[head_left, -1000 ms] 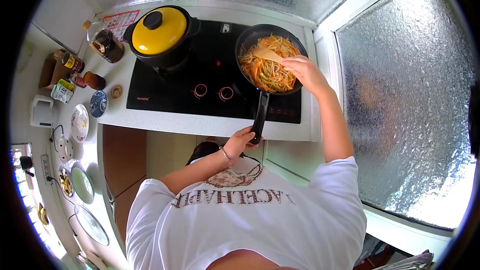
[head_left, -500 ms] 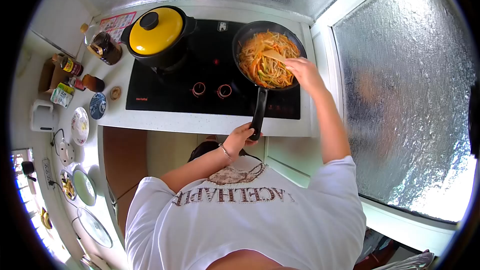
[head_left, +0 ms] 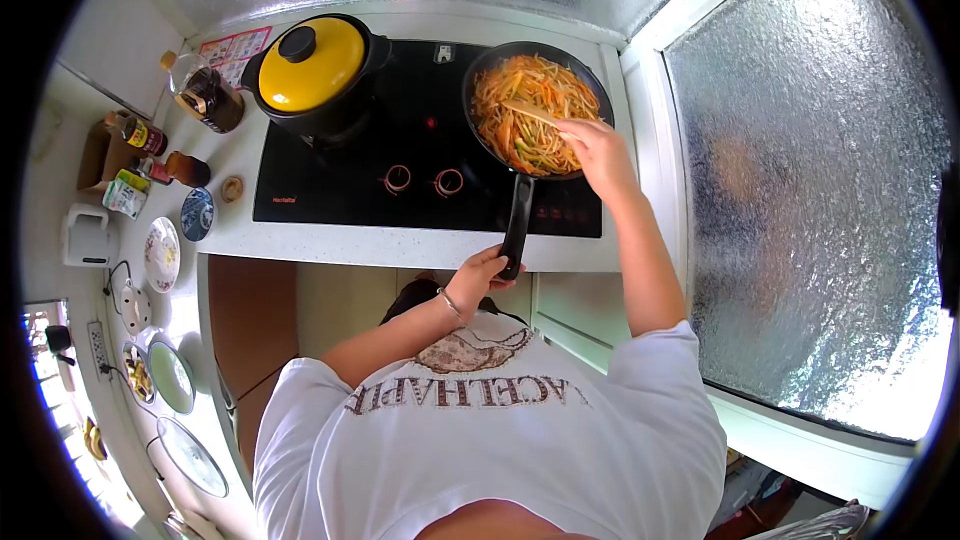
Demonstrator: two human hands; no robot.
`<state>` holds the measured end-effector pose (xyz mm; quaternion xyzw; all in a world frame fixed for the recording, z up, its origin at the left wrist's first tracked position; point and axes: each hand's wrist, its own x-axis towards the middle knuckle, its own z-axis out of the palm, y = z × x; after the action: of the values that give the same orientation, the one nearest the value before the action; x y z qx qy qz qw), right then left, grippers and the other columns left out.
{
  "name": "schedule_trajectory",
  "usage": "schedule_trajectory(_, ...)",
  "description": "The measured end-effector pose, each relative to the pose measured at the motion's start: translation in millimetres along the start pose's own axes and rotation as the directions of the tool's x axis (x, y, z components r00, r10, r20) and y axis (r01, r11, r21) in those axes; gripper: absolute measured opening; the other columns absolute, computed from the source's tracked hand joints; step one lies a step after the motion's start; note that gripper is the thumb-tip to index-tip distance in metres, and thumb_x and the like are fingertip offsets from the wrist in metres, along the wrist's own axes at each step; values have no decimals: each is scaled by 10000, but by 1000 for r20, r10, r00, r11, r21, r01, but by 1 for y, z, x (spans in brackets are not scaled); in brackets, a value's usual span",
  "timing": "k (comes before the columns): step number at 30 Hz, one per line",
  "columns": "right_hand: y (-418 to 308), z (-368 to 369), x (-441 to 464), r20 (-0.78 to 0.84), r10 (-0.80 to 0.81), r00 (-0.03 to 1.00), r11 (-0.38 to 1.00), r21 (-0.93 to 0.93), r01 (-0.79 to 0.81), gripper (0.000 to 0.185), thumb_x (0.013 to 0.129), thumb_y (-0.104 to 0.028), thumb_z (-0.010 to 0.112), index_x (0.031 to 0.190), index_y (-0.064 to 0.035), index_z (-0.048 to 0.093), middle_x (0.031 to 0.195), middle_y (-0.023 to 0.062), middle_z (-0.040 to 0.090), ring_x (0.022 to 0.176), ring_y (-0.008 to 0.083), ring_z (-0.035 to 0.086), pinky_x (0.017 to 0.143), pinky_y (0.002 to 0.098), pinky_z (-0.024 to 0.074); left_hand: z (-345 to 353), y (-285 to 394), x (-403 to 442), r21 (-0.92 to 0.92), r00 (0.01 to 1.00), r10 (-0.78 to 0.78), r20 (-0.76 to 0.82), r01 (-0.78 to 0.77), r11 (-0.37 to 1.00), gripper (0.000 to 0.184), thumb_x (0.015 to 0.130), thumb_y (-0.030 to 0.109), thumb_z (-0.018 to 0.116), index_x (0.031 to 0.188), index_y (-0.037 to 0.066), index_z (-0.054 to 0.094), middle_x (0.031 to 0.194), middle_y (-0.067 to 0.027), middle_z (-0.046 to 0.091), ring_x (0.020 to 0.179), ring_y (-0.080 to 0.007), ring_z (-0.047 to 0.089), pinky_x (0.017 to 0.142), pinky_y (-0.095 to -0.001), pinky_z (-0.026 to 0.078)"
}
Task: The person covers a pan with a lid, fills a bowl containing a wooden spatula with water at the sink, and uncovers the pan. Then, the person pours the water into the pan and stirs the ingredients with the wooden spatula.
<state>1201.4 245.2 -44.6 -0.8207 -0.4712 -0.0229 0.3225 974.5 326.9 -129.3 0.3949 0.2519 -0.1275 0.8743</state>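
Note:
A black frying pan (head_left: 518, 202) stands on the right side of the cooktop (head_left: 350, 185), its handle pointing toward me over the counter edge. My left hand (head_left: 482, 278) is closed around the end of that handle. In the pan lies a heap of shredded vegetables (head_left: 545, 82), orange and pale strips with some green. My right hand (head_left: 598, 152) grips a wooden spatula (head_left: 530, 111) over the pan's right side. The spatula's blade rests among the strips; its handle is mostly hidden by my fingers.
A black pot with a yellow lid (head_left: 318, 70) stands on the cooktop's left. Further left are an oil bottle (head_left: 210, 100), sauce bottles, a blue patterned bowl (head_left: 197, 212), a floral plate (head_left: 162, 254) and a green dish (head_left: 171, 377). A textured glass panel (head_left: 800, 190) bounds the right.
My right hand and the spatula have moved slightly left and toward me, and the vegetable strips have shifted in the pan. My left hand stays on the handle.

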Motion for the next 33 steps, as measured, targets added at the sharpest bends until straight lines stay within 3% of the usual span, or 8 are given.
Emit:
schedule_trajectory(4, -11, -19, -12, 171, 103, 980, 992, 54, -114, 147, 794, -69, 589, 919, -4, 632, 901, 135, 638, 829, 298, 588, 727, 353, 470, -1, -2, 4, -11, 1000, 0, 1, 0, 1000, 289, 920, 120, 367, 1154, 9, 496, 974, -77, 597, 819, -122, 533, 758, -249, 455)
schedule_trajectory(6, -12, -7, -13, 126, -98, 987, 995, -2, 99, 151, 786, -57, 597, 923, -3, 631, 901, 134, 641, 834, 288, 590, 716, 352, 472, 0, -1, 2, 23, 1000, 9, 1, -9, 1000, 293, 921, 124, 366, 1161, 12, 491, 973, -76, 595, 805, -121, 532, 758, -246, 455)
schedule_trajectory(11, -18, -32, -15, 20, 103, 994, 994, 42, -104, 155, 797, -65, 597, 940, -19, 632, 908, 131, 632, 816, 288, 597, 706, 346, 476, -2, -3, 2, -1, 1000, 2, -5, -2, 1000, 298, 923, 126, 362, 1165, 11, 491, 976, -75, 594, 811, -124, 532, 759, -246, 454)
schedule_trajectory(15, 29, -22, -21, -92, 139, 986, 989, -46, -143, 152, 797, -63, 604, 941, -25, 636, 905, 138, 634, 814, 288, 603, 713, 347, 481, -1, -1, 0, 45, 1000, 9, 8, -9, 999, 313, 923, 128, 362, 1191, 9, 472, 984, -84, 591, 822, -124, 531, 762, -250, 453)
schedule_trajectory(19, 36, 7, -28, -124, 16, 992, 997, -66, -25, 151, 792, -60, 608, 937, -28, 635, 911, 140, 634, 830, 295, 599, 724, 353, 479, -3, -3, 3, -17, 1000, 7, 16, -7, 1000, 320, 923, 127, 363, 1203, 8, 463, 990, -88, 589, 827, -125, 532, 767, -255, 451)
schedule_trajectory(28, 18, -22, -46, 35, 123, 992, 992, -34, -122, 150, 788, -82, 622, 927, -30, 647, 895, 137, 638, 799, 284, 605, 704, 349, 487, -3, -3, 1, -30, 1000, -14, 1, 14, 999, 317, 922, 121, 365, 1199, 6, 467, 990, -86, 588, 838, -130, 535, 763, -254, 454)
schedule_trajectory(30, 28, -13, -39, -53, 55, 997, 997, -60, -58, 153, 790, -81, 622, 933, -32, 646, 886, 137, 640, 773, 275, 611, 686, 338, 491, -3, -1, 0, -20, 1000, -11, -2, 11, 1000, 314, 921, 114, 366, 1196, 1, 467, 987, -90, 587, 829, -127, 531, 753, -249, 459)
schedule_trajectory(33, 26, -19, -20, -141, 120, 983, 993, 27, -118, 158, 791, -74, 621, 942, -32, 642, 888, 138, 639, 752, 267, 618, 654, 317, 493, -5, -4, 2, -42, 1000, -5, 11, 5, 999, 311, 920, 112, 365, 1190, -2, 469, 988, -92, 587, 828, -125, 530, 746, -245, 461)
